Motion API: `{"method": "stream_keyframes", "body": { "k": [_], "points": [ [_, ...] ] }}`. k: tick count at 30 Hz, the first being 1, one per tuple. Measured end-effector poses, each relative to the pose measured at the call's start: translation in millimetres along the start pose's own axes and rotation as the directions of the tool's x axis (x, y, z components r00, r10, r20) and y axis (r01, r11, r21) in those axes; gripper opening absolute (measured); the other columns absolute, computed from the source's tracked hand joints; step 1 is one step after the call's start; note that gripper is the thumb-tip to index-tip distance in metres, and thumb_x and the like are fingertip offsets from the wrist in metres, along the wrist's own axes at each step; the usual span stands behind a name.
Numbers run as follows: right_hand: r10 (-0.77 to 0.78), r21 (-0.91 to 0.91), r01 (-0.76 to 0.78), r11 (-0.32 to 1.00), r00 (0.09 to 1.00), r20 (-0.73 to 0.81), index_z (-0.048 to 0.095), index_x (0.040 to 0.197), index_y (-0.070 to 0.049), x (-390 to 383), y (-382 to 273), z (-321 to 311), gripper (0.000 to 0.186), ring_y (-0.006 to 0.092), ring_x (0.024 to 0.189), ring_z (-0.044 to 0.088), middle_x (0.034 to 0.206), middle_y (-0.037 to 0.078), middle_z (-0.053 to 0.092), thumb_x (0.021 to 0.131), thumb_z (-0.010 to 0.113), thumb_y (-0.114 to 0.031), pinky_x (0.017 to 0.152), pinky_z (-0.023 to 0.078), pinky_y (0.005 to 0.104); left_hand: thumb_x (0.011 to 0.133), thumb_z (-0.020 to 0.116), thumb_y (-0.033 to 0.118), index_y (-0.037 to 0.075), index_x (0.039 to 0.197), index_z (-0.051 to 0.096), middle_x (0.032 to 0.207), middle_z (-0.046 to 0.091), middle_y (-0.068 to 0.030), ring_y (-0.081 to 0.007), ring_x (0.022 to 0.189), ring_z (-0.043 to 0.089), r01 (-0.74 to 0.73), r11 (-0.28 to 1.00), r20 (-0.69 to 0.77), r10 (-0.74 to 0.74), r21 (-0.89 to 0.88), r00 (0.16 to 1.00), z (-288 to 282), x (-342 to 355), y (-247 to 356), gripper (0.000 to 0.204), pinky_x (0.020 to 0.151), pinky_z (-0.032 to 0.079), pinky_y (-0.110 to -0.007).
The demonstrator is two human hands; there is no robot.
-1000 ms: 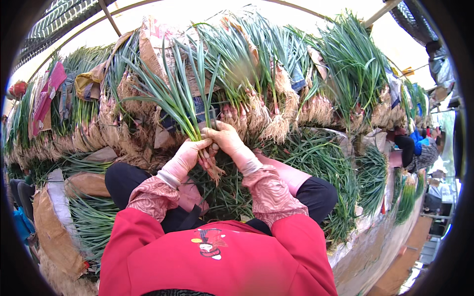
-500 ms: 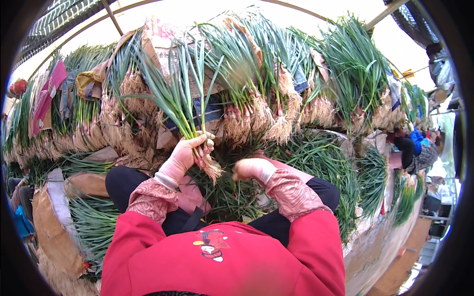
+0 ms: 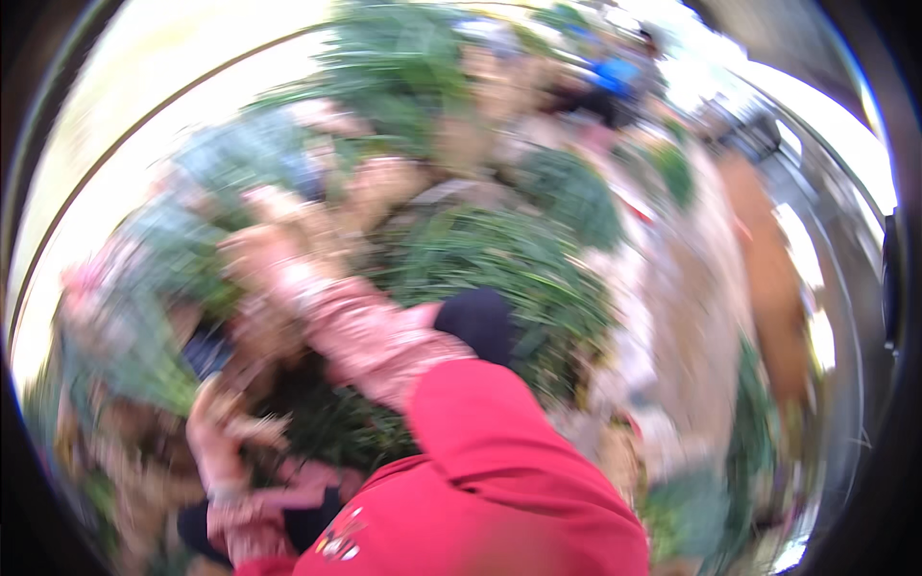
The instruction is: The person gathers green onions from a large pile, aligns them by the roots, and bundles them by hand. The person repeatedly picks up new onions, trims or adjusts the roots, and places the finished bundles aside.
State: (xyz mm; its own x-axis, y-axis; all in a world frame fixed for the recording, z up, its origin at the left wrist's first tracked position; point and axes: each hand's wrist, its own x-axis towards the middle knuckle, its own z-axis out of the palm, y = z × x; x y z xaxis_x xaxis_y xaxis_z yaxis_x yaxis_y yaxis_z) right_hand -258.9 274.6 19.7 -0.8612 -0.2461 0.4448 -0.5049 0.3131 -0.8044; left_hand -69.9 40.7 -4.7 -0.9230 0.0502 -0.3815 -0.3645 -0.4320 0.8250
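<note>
The view is smeared by motion. My left hand [image 3: 211,422], low at the left, is closed round a small bunch of green garlic [image 3: 165,376]. Its green leaves point up and away to the left, and its pale roots [image 3: 265,431] stick out on the right of the hand. My right hand [image 3: 254,253] is stretched far forward, by the root ends of the stacked green garlic [image 3: 382,190]. Its fingers are too blurred to show whether they grip anything.
Loose green garlic [image 3: 499,264] lies in a heap right of my right arm, by my dark-clad knee [image 3: 477,324]. More bunches [image 3: 394,72] are stacked at the back. A pale sheet [image 3: 687,278] and a brown board [image 3: 768,278] run along the right. A person in blue [image 3: 615,75] is far off.
The whole view has swung to the right. My right hand has gone from beside the left hand to far forward at the stacked bunches. The left hand still holds its bunch.
</note>
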Motion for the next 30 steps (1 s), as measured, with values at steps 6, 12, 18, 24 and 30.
{"method": "stream_keyframes", "body": {
  "k": [6, 12, 18, 24, 30],
  "points": [
    [-0.036, -0.639, 0.402, 0.656, 0.862, 0.505, 0.070, 0.069, -0.013, -88, -72, 8, 0.013, 0.0219, 0.064, 0.063, 0.074, 0.004, 0.067, 0.068, 0.067, -0.026, 0.049, 0.044, 0.0382, 0.097, 0.048, 0.020, 0.007, 0.121, 0.058, 0.089, 0.059, -0.0015, -0.0115, 0.071, 0.054, 0.136, 0.961, 0.153, -0.100, -0.241, 0.983, 6, 47, -24, 0.030, 0.068, 0.049, -0.026],
    [0.544, -0.386, -0.388, 0.837, 0.661, 0.516, 0.072, 0.081, -0.007, -116, -43, 16, 0.041, 0.0292, 0.082, 0.065, 0.083, 0.011, 0.069, 0.076, 0.062, -0.047, 0.074, 0.050, 0.0389, 0.094, 0.055, 0.026, 0.009, 0.103, 0.062, 0.085, 0.063, -0.0009, -0.0122, 0.074, 0.059, 0.349, 0.909, 0.045, -0.348, -0.226, 0.936, 15, 64, -68, 0.021, 0.064, 0.050, -0.027],
    [0.664, 0.358, -0.728, 0.585, 0.683, 0.305, 0.069, 0.098, -0.009, -118, -2, 58, 0.036, 0.0251, 0.079, 0.065, 0.077, 0.007, 0.069, 0.076, 0.065, -0.038, 0.072, 0.050, 0.0365, 0.092, 0.057, 0.028, 0.010, 0.107, 0.062, 0.087, 0.058, 0.0012, -0.0102, 0.074, 0.054, 0.222, 0.975, 0.241, -0.220, 0.017, 0.945, 37, 37, -73, 0.024, 0.064, 0.045, -0.024],
    [0.694, 0.795, -0.589, 0.148, 0.634, 0.341, 0.059, 0.095, -0.010, -137, 17, 46, 0.015, 0.0172, 0.065, 0.059, 0.074, 0.003, 0.063, 0.090, 0.051, -0.021, 0.057, 0.049, 0.0339, 0.089, 0.059, 0.020, 0.002, 0.106, 0.063, 0.077, 0.057, -0.0018, -0.0114, 0.063, 0.050, 0.317, 0.941, -0.020, -0.321, -0.121, 0.947, 33, 23, -65, 0.025, 0.055, 0.040, -0.025],
    [0.516, 0.580, -0.808, 0.102, 0.542, 0.664, 0.060, 0.101, -0.006, -128, 23, 18, 0.036, 0.0118, 0.062, 0.054, 0.076, 0.000, 0.058, 0.096, 0.047, -0.039, 0.057, 0.044, 0.0255, 0.090, 0.052, 0.018, -0.005, 0.104, 0.059, 0.064, 0.054, -0.0026, -0.0129, 0.056, 0.050, 0.345, 0.868, 0.278, -0.254, -0.358, 0.926, 41, -5, -43, 0.028, 0.059, 0.045, -0.028]
  ]
}}
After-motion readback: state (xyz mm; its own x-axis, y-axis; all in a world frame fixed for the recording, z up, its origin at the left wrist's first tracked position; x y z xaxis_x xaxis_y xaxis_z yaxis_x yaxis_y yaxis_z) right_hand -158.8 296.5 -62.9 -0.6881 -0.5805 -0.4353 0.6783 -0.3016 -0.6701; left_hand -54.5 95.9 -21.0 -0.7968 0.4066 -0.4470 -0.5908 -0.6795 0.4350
